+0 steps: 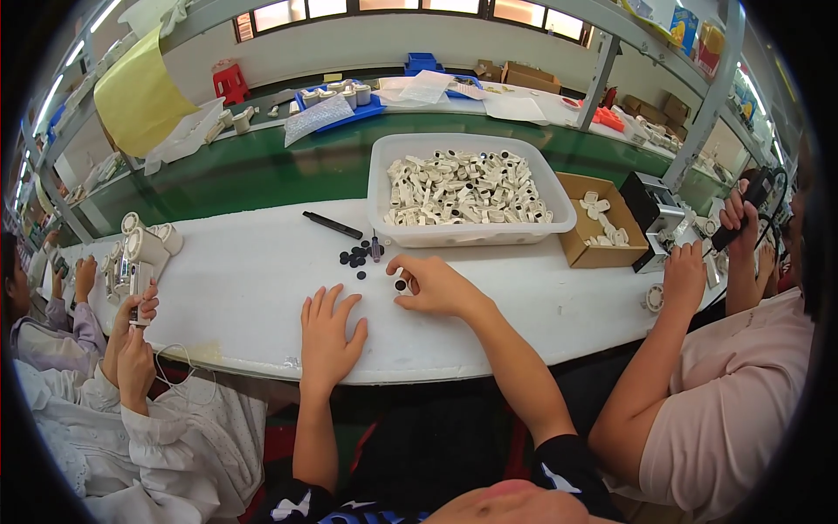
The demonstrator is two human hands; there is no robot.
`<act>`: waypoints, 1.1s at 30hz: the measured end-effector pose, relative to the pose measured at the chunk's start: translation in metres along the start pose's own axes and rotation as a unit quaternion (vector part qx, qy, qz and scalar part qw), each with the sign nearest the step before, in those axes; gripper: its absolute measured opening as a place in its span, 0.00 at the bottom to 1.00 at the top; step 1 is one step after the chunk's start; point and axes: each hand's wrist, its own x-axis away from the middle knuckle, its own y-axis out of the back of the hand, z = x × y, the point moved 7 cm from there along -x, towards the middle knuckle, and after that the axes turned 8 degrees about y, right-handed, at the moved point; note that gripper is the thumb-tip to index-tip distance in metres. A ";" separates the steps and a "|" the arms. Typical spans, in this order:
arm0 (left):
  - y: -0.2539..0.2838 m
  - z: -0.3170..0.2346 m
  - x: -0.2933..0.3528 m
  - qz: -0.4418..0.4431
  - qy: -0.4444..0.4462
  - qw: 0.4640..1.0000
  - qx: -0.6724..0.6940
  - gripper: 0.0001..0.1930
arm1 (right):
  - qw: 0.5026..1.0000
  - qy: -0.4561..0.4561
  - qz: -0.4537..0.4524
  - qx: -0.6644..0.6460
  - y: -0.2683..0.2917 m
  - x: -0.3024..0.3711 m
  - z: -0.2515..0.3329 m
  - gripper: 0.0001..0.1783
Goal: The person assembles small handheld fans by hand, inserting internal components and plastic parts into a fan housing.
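Note:
My left hand (330,336) lies flat on the white tabletop (253,288), fingers spread, holding nothing. A little to its right, my right hand (441,286) curls thumb and fingers around a small white plastic part with a black round face (401,286), low at the table surface. Just beyond my hands is a loose cluster of small black discs (356,258). Beside them stands a small screwdriver (376,250) with a dark, purplish handle. Farther back lies a long, slim black tool (333,224), its exact kind unclear.
A translucent bin (476,234) heaped with small white parts stands beyond my right hand, next to a cardboard box (583,253) of white pieces. A co-worker at left holds a white device (140,284); another at right grips a black handheld tool (746,210). Behind runs a green belt (262,170).

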 end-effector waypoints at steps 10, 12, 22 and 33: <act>0.013 0.026 0.004 -0.058 0.071 0.979 0.183 0.07 | 0.999 0.000 0.012 0.044 0.000 0.002 -0.008 0.23; 0.012 0.016 0.004 -0.041 0.058 0.985 0.157 0.07 | 0.999 -0.013 0.025 0.039 0.000 0.002 -0.006 0.22; 0.007 0.012 0.000 0.012 0.042 0.994 0.098 0.07 | 0.999 -0.044 -0.030 -0.007 0.009 0.006 -0.003 0.18; 0.001 -0.011 -0.006 0.070 0.073 0.984 0.148 0.07 | 0.942 0.118 -0.105 -0.297 -0.028 0.122 0.095 0.15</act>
